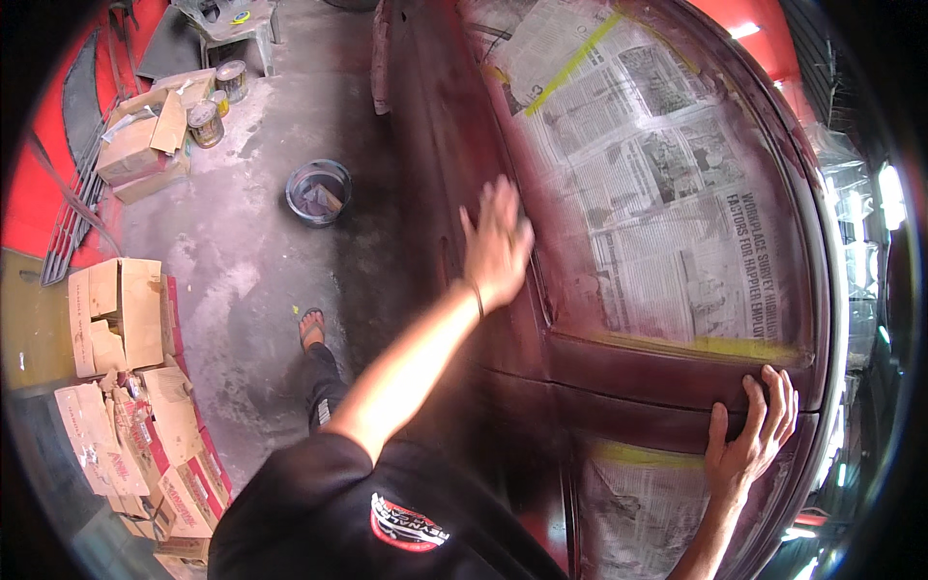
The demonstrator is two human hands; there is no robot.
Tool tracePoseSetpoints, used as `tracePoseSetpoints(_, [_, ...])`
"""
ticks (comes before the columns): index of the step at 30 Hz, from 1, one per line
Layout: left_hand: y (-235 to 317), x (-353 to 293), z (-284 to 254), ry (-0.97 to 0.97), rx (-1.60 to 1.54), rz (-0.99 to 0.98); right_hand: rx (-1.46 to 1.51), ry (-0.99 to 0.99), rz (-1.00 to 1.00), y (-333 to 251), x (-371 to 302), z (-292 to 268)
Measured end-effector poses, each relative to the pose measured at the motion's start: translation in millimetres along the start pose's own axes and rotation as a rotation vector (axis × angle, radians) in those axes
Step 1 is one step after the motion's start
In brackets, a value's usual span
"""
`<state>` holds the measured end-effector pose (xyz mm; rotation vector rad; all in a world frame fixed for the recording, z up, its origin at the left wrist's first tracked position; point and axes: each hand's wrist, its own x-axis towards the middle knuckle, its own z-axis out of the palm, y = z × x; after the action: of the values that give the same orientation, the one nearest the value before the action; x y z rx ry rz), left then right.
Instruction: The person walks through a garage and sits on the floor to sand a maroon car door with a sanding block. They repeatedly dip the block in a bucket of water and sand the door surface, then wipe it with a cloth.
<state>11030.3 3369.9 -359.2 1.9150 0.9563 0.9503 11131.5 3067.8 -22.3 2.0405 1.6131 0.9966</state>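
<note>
My left hand (pixel 498 242) lies flat on the dark maroon car door (pixel 435 208), just below the window edge. Its fingers are stretched out and slightly blurred, the thumb apart; whether anything sits under the palm is hidden. Newspaper (pixel 657 193) covers the window beside it, held along its edges by yellow masking tape (pixel 575 63). Further right, my right hand (pixel 754 425) rests with spread fingers on the painted frame near the roof edge, between the two papered windows. Below it shows the second newspaper-covered window (pixel 643 512).
A dark bucket (pixel 319 193) with something inside stands on the dusty concrete floor (pixel 242 261). Along the left are an open cardboard box (pixel 145 145), paint cans (pixel 206 124), a plastic chair (pixel 237 39) and stacked torn cartons (pixel 145 416). My sandalled foot (pixel 311 329) is beside the car.
</note>
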Motion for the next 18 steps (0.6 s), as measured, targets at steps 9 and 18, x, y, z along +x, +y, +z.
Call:
tracePoseSetpoints(9, [2, -153, 29, -0.149, -0.189, -0.070, -0.046, 0.050, -0.022, 4, -2, 10])
tracePoseSetpoints(18, [-105, 44, -14, 0.125, -0.298, -0.275, -0.097, 0.127, -0.052, -4, 19, 16])
